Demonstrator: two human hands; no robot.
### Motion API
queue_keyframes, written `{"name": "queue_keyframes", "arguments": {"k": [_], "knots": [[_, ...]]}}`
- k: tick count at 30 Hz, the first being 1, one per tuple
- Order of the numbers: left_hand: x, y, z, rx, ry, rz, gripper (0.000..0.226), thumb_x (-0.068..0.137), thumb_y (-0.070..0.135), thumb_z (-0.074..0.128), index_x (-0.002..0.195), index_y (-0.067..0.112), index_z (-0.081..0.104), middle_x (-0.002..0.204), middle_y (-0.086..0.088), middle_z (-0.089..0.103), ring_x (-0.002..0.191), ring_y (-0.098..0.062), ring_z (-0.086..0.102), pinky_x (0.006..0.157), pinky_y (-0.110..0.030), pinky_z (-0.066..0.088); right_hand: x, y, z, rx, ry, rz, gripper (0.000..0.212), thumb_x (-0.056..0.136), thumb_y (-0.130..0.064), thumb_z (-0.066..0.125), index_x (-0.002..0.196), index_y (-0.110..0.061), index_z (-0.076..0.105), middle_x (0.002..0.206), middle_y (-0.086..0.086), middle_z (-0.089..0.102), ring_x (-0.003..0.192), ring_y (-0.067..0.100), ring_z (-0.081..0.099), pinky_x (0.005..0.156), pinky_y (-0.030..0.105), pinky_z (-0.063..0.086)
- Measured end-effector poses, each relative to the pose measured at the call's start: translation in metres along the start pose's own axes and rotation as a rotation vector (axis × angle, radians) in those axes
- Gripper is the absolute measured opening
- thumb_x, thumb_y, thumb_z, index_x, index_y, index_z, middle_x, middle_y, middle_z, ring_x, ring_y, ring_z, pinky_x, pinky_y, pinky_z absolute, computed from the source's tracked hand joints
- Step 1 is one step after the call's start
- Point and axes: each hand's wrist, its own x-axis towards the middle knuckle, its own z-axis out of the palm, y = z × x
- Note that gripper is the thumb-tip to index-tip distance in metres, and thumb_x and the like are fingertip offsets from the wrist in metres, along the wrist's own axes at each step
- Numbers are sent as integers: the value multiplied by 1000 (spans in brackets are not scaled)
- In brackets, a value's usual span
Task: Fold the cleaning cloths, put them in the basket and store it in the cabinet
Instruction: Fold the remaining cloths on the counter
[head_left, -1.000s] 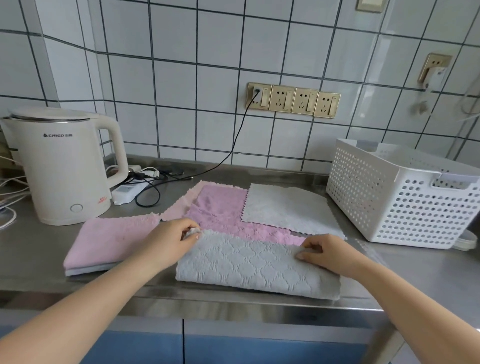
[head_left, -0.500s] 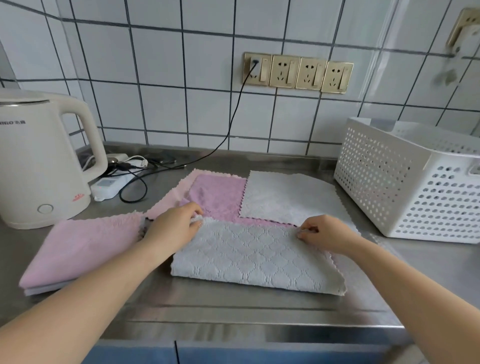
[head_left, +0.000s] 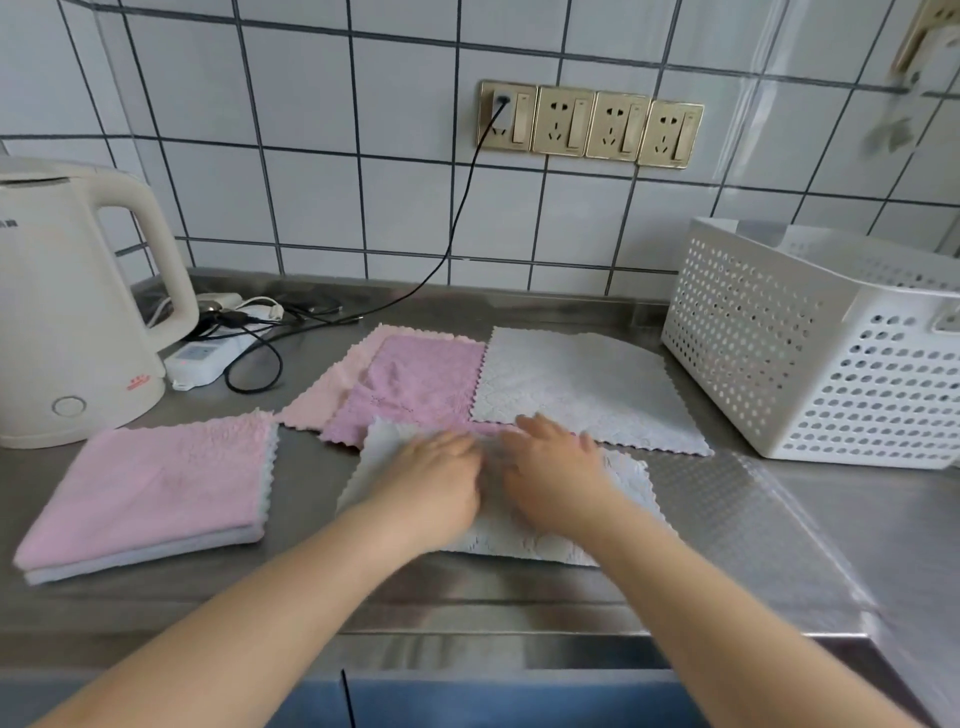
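- Both hands have come together at the middle of the grey cloth (head_left: 631, 483); half a second ago they were apart, one at each upper corner of the folded strip.
- Left hand (head_left: 434, 486) lies palm down on the cloth, knuckles up, fingers bent toward the other hand; motion blur hides whether they pinch the fabric or only press it.
- Right hand (head_left: 558, 470) lies palm down just beside the left, its fingers reaching toward the left hand; here too I cannot tell a pinch from a press.
- A flap of the grey cloth stands up at the left hand's far side, and the right end shows its zigzag edge beyond the right wrist.
- Just beyond the hands lie a flat purple-pink cloth (head_left: 421, 384), a paler pink cloth (head_left: 332, 389) under its left edge, and a flat light grey cloth (head_left: 582, 389) to its right.
- Left of the left hand sits a folded pile (head_left: 150, 493), pink on top with grey beneath.
- Well to the right of the right hand stands the white perforated basket (head_left: 810, 353), on the steel counter (head_left: 519, 587).
- Far left of the hands stands a cream electric kettle (head_left: 72, 312), with a white power strip (head_left: 208, 358) and black cables beside it.
- A row of wall sockets (head_left: 589, 124) is set in the white tiles beyond the hands, one black cord plugged in.
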Motion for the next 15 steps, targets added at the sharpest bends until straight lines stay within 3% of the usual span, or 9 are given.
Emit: {"name": "queue_keyframes", "arguments": {"k": [4, 8, 10, 13, 15], "knots": [[-6, 13, 10, 35, -121, -50, 58, 98, 23, 29, 151, 16, 6, 159, -1, 0, 147, -17, -1, 118, -38, 4, -13, -17, 28, 29, -27, 47, 49, 96, -23, 27, 145, -23, 26, 155, 0, 20, 144, 16, 10, 110, 61, 8], [-12, 9, 13, 10, -104, -60, 54, 101, 35, 19, 151, 21, 5, 159, 4, -5, 146, -13, -7, 118, -38, -2, -29, -1, 38, -7, -19, 118, 69, 86, -52, 2, 150, -26, 12, 159, -2, 6, 146, 14, 1, 112, 56, 5], [-13, 5, 13, 9, -132, -73, 56, 101, 39, 19, 151, 23, 2, 159, 4, -8, 145, -12, -10, 118, -38, -4, -34, 7, 37, -11, -30, 140, 78, 82, -63, 0, 150, -27, 8, 159, -2, 2, 146, 14, -2, 113, 54, 3], [-16, -1, 9, 19, -164, -107, 62, 99, 49, 18, 151, 23, -1, 158, 3, -12, 145, -14, -12, 118, -37, -6, -38, 23, 31, -31, -63, 150, 103, 62, -84, -11, 150, -32, 4, 160, -2, -1, 146, 15, -5, 115, 54, 2], [-18, -6, 6, 30, -176, -129, 66, 97, 54, 17, 151, 22, -2, 158, 2, -12, 145, -14, -12, 117, -36, -6, -39, 39, 27, -53, -88, 169, 97, 67, -83, -7, 150, -33, 0, 159, -2, -2, 146, 16, -5, 115, 55, 1]]}}
